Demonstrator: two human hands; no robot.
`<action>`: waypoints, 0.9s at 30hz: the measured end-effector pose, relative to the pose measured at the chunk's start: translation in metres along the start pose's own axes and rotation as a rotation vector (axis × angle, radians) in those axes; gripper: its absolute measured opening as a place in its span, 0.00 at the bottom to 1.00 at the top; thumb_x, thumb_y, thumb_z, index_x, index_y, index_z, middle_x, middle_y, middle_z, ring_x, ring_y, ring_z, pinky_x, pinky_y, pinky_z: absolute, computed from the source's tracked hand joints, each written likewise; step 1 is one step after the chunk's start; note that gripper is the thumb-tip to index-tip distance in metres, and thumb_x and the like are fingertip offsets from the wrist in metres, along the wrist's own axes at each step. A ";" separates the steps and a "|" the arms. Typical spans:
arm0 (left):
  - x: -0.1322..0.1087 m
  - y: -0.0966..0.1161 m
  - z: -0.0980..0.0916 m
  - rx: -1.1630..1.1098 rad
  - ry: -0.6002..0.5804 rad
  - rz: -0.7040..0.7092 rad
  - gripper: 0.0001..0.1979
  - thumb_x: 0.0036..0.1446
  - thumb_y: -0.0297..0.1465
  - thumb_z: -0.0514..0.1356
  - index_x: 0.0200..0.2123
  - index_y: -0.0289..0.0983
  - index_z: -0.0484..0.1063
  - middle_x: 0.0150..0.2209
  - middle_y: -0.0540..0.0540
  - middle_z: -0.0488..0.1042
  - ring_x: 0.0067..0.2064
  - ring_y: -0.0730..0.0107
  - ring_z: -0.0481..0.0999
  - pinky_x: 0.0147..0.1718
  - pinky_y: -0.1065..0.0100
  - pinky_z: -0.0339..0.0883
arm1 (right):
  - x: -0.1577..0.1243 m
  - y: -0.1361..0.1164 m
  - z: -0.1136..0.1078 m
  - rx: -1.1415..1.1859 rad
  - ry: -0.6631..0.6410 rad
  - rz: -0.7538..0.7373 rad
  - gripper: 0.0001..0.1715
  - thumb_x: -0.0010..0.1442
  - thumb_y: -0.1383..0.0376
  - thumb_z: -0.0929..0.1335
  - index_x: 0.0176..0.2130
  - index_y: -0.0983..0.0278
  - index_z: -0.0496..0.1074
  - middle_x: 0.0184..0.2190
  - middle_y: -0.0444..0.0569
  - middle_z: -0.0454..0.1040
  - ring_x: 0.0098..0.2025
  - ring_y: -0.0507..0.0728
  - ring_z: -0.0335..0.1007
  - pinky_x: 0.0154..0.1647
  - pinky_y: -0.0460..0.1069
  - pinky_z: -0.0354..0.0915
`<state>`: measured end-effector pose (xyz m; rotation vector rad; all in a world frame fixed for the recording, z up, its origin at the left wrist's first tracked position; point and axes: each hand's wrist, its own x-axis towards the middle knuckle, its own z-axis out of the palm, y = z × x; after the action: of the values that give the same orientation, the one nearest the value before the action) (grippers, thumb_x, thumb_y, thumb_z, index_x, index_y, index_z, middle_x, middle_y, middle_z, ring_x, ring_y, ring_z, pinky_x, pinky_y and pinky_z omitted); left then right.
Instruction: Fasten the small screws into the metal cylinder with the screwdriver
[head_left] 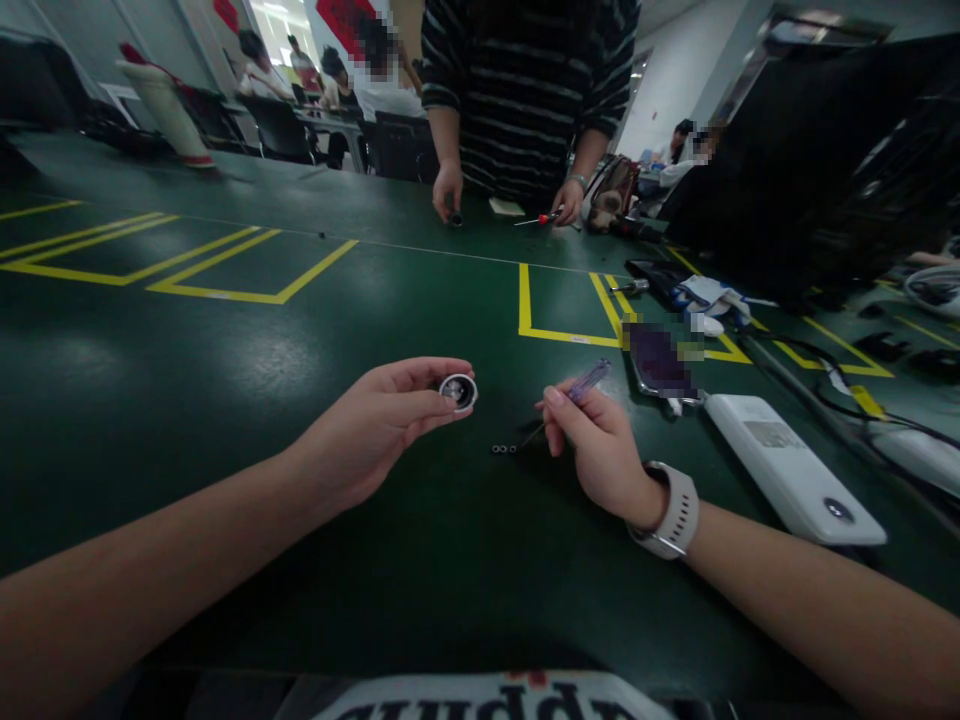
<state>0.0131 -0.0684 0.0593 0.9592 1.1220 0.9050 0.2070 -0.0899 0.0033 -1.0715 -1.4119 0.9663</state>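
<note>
My left hand [375,430] is closed on a small round part [459,393], thumb at the near side of its rim and fingers behind. I seem to hold it by the edge so that its mouth stays uncovered and turned towards my eyes. The rim looks pale and silvery, a bright ring about a dark hollow; something lighter shows inside, too small to make out.

To the right of that grip, my right hand [604,455] grips a screwdriver [591,380], its clear, purplish handle tilted up and away, and its thin shaft slanting down towards the gap between my hands. That slant probably suits reaching the tabletop without lowering my wrist. By the tip lie three tiny rings [503,449] in a short row, likely set there to be within easy reach of either hand; whether the tip touches the nearest, I can't tell.

Beyond my right hand, a phone [660,360] and a white device [791,465] lie off to the side, seemingly out of the working space. Farther off, past both hands, a co-worker in a striped top [517,110] holds a red-marked tool [553,216] and a dark piece [454,217].
</note>
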 end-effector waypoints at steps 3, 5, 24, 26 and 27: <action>0.000 -0.001 -0.001 -0.006 -0.017 0.003 0.14 0.47 0.19 0.62 0.39 0.33 0.74 0.39 0.45 0.77 0.41 0.67 0.76 0.44 0.68 0.70 | 0.003 0.007 -0.001 0.088 0.043 0.020 0.16 0.60 0.57 0.65 0.25 0.63 0.66 0.15 0.37 0.63 0.18 0.48 0.59 0.22 0.46 0.57; 0.000 -0.002 -0.001 -0.007 -0.033 0.013 0.13 0.47 0.20 0.62 0.39 0.34 0.74 0.40 0.45 0.77 0.42 0.67 0.76 0.44 0.68 0.70 | 0.005 0.008 -0.001 0.114 0.015 0.041 0.15 0.60 0.57 0.65 0.26 0.63 0.66 0.15 0.38 0.64 0.18 0.48 0.60 0.23 0.45 0.58; 0.000 -0.030 0.005 0.097 -0.214 0.140 0.17 0.48 0.26 0.64 0.44 0.38 0.72 0.43 0.46 0.77 0.45 0.67 0.75 0.48 0.66 0.66 | -0.002 -0.001 0.000 0.026 -0.102 -0.054 0.14 0.61 0.58 0.64 0.28 0.63 0.68 0.18 0.40 0.65 0.21 0.49 0.63 0.25 0.46 0.60; -0.001 -0.030 0.006 0.101 -0.214 0.137 0.18 0.48 0.26 0.64 0.45 0.38 0.72 0.43 0.46 0.77 0.45 0.67 0.75 0.48 0.65 0.66 | -0.002 -0.001 0.000 0.019 -0.099 -0.064 0.15 0.61 0.58 0.64 0.26 0.63 0.68 0.17 0.40 0.65 0.21 0.49 0.62 0.25 0.46 0.60; -0.001 -0.030 0.006 0.102 -0.213 0.137 0.18 0.48 0.26 0.65 0.45 0.38 0.72 0.43 0.46 0.77 0.45 0.66 0.75 0.48 0.65 0.66 | -0.002 -0.001 0.000 0.017 -0.101 -0.072 0.16 0.61 0.58 0.63 0.26 0.63 0.67 0.17 0.40 0.65 0.21 0.49 0.62 0.25 0.46 0.60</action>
<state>0.0215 -0.0798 0.0327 1.1986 0.9360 0.8387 0.2069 -0.0918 0.0039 -0.9650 -1.5113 0.9899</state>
